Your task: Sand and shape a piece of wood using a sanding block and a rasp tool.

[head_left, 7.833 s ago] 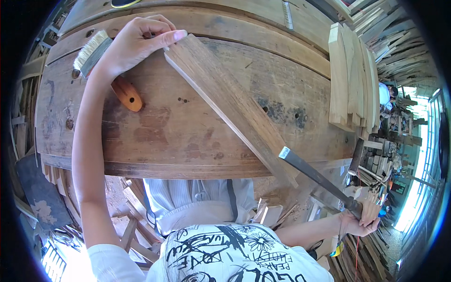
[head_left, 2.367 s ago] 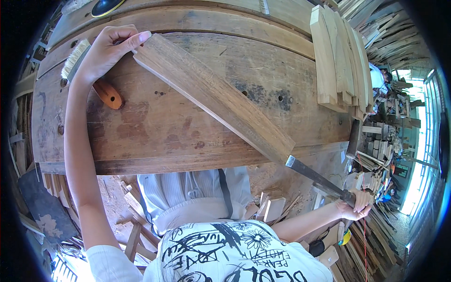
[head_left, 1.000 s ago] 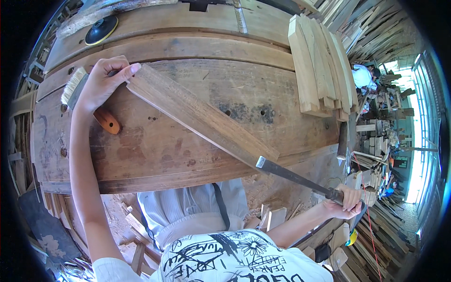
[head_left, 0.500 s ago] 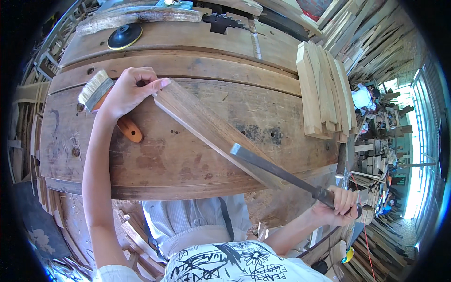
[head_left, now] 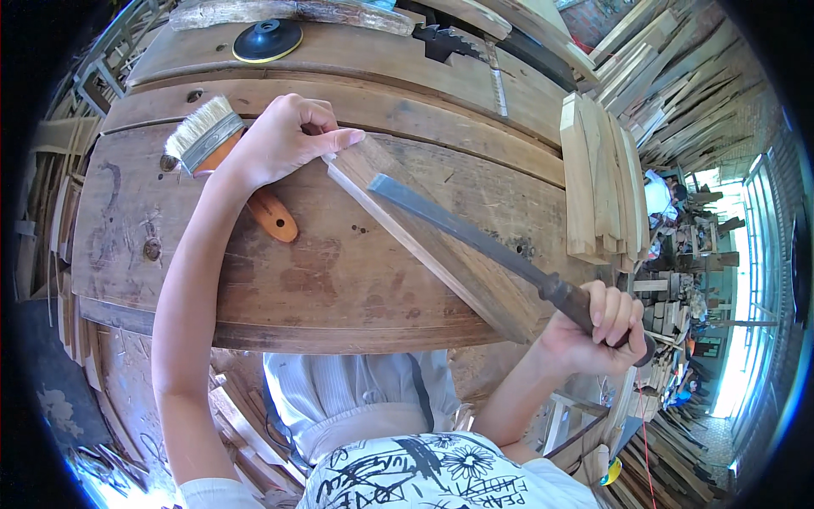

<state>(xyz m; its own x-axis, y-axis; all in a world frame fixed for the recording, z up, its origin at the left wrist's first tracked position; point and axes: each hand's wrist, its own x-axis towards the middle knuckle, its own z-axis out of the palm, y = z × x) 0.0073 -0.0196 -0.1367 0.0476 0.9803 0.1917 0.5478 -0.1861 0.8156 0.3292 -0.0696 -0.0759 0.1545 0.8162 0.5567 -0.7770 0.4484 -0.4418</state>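
Note:
My left hand (head_left: 284, 140) is closed on the far left end of a brown wooden board (head_left: 449, 261), with the thumb on top. The board lies slanted across the workbench (head_left: 322, 288), and its near right end reaches the front edge. My right hand (head_left: 598, 327) wraps round the wooden handle of a long chisel (head_left: 475, 235). Its flat steel blade passes above the board, the bright tip close to my left hand; whether it touches the wood I cannot tell. Beside my left wrist lies a wide brush (head_left: 208, 148) with pale bristles and an orange handle, partly hidden by my forearm.
A stack of pale wooden pieces (head_left: 598, 178) stands on the bench's right side. Along the back lie a round black pad (head_left: 267, 40), a toothed dark metal piece (head_left: 454, 41) and a rough log (head_left: 292, 11). Timber piles (head_left: 695, 110) fill the right; a person (head_left: 661, 193) is farther off.
The chisel has slid up along the board, its tip now much nearer my left hand. My right hand has risen with it. My left hand still holds the board's end; the whole view has shifted slightly.

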